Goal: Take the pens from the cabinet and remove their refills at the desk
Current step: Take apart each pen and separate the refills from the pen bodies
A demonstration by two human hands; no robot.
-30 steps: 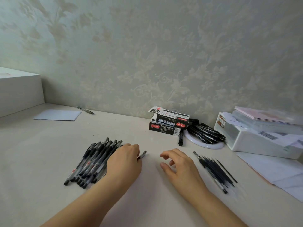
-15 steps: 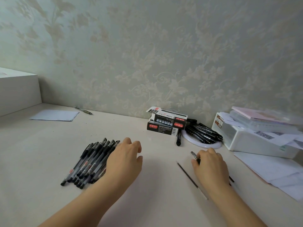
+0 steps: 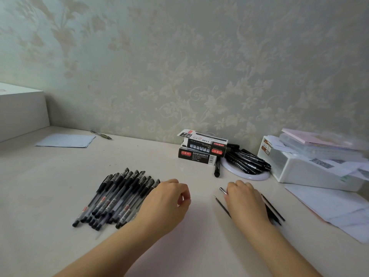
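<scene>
Your pens point(image 3: 117, 196) lie in a tight slanted bundle on the desk point(image 3: 40, 196), clear barrels with black caps and grips. Your left hand point(image 3: 165, 200) rests just right of them, fingers loosely curled, holding nothing visible. Your right hand point(image 3: 244, 200) covers the pile of thin black refills point(image 3: 273, 210); one refill point(image 3: 222, 206) lies just left of it, and whether you grip anything cannot be told. Behind sit two pen boxes point(image 3: 201, 150), a white ring with markers point(image 3: 247, 160) and a white box point(image 3: 311, 170).

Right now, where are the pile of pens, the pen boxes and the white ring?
pile of pens point(image 3: 119, 196), head view, middle of barrels.
pen boxes point(image 3: 201, 150), head view, front face.
white ring point(image 3: 257, 176), head view, near rim.
</scene>
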